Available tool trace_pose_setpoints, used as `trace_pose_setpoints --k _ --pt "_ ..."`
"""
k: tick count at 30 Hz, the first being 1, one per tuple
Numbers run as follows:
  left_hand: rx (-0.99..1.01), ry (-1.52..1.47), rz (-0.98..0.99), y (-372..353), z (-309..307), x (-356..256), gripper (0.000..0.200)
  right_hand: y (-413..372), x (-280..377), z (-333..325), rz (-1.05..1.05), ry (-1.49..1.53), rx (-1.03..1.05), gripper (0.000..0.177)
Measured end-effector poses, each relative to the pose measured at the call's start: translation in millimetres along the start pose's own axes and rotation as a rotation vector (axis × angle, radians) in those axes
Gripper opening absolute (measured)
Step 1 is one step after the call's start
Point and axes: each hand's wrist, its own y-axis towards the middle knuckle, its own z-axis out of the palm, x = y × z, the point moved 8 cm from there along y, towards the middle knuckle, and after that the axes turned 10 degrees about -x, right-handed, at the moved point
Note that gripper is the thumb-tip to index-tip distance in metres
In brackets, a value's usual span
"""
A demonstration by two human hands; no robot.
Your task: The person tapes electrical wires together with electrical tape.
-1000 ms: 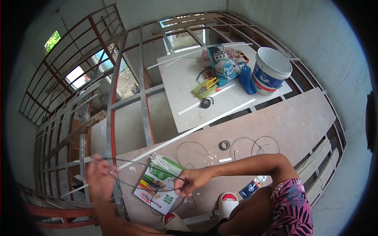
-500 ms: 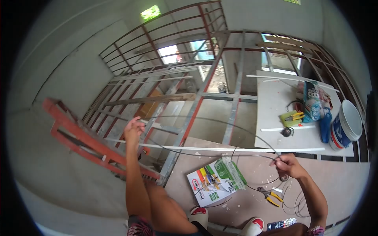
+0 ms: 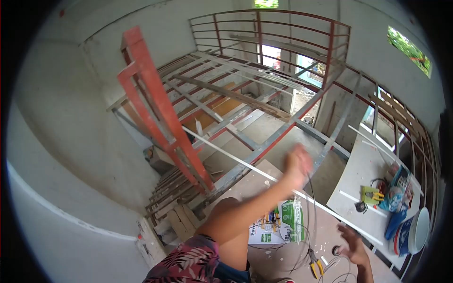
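Over the floor frame, the left hand (image 3: 298,165) is blurred, so how far its fingers close cannot be told; one wire (image 3: 314,207) meets its lower edge. That wire's long axis runs from the hand back toward the person, bowing beside one box (image 3: 283,232) on the board (image 3: 264,172). Two pliers show: the near pliers (image 3: 315,269), jaws pointing away from the person, and the far pliers (image 3: 376,195). Fingers spread and grasping nothing, the right hand (image 3: 355,249) hovers near one tape roll (image 3: 336,250) and several wire loops, too faint to count.
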Motion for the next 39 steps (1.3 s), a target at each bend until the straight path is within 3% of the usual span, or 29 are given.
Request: trace_pose_setpoints --k 2,3,4,5,6,7,9,10,11,13,16,17,19,20,21,23,24,27,31,35,39 --pt "0.049 -0.006 -0.277 -35.8 11.3 79.6 0.032 19.5 37.2 1.6 -0.035 0.093 -0.193 0.078" --pt "0.081 0.061 -0.221 -44.1 11.5 110.3 0.038 26.5 47.7 9.7 -0.049 0.117 -0.25 0.074" --pt "0.013 0.06 -0.292 -64.8 18.2 120.0 0.04 32.4 53.0 28.6 -0.025 0.169 -0.181 0.07" --pt "-0.057 0.056 -0.36 -83.9 24.5 126.0 0.041 39.6 55.1 52.0 0.001 0.223 -0.108 0.066" --pt "0.003 0.049 -0.338 -87.6 30.3 125.9 0.042 44.9 42.0 66.6 0.003 0.483 -0.308 0.06" --pt "0.066 0.049 -0.311 -84.2 34.1 125.6 0.043 42.5 44.6 80.3 0.153 0.536 -0.375 0.045" --pt "0.123 0.063 -0.298 -63.0 35.5 132.3 0.044 42.3 -0.3 74.3 0.268 0.706 -0.408 0.031" --pt "0.138 0.092 -0.306 -53.9 36.5 136.8 0.045 42.3 2.8 70.3 0.276 0.62 -0.562 0.029" --pt "0.286 0.008 -0.407 -35.6 39.9 160.7 0.04 43.4 3.1 61.6 0.254 0.666 -0.583 0.027" --pt "0.451 0.016 -0.423 -53.6 56.1 158.3 0.033 42.2 5.3 36.7 0.234 0.722 -0.698 0.027" --pt "0.62 -0.028 -0.535 -66.7 62.8 153.1 0.04 39.8 -4.6 5.7 0.26 0.675 -0.785 0.027" --pt "0.618 -0.026 -0.533 -65.2 60.9 151.2 0.04 37.7 -7.7 -4.3 0.261 0.678 -0.782 0.027" --pt "0.679 0.001 -0.473 -73.8 63.5 134.7 0.038 44.5 24.5 36.5 0.175 1.068 0.064 0.026" --pt "0.638 -0.009 -0.474 -75.7 62.6 129.2 0.033 45.6 28.5 47.3 0.201 1.172 0.195 0.02" --pt "0.636 -0.011 -0.476 -71.1 61.7 128.7 0.033 46.3 39.6 62.8 0.205 1.172 0.192 0.02" --pt "0.792 0.295 -0.379 -70.3 63.4 125.1 0.036 36.2 13.0 49.0 0.414 0.691 -0.574 0.028" --pt "0.739 0.4 -0.361 -68.8 59.9 125.0 0.037 41.6 16.8 55.2 0.294 0.66 -0.337 0.03" --pt "0.767 0.544 -0.362 -73.0 56.4 119.9 0.035 43.6 16.9 61.8 0.252 0.627 -0.228 0.033" --pt "0.826 0.31 -0.451 -67.8 58.0 109.0 0.034 42.1 11.8 43.2 0.231 0.737 -0.354 0.032" --pt "0.729 0.124 -0.57 -73.6 56.7 116.2 0.037 41.5 26.9 48.8 0.245 0.791 -0.228 0.03" --pt "0.768 0.184 -0.505 -69.7 53.2 128.0 0.027 52.2 42.7 51.9 0.182 0.741 -0.359 0.031"
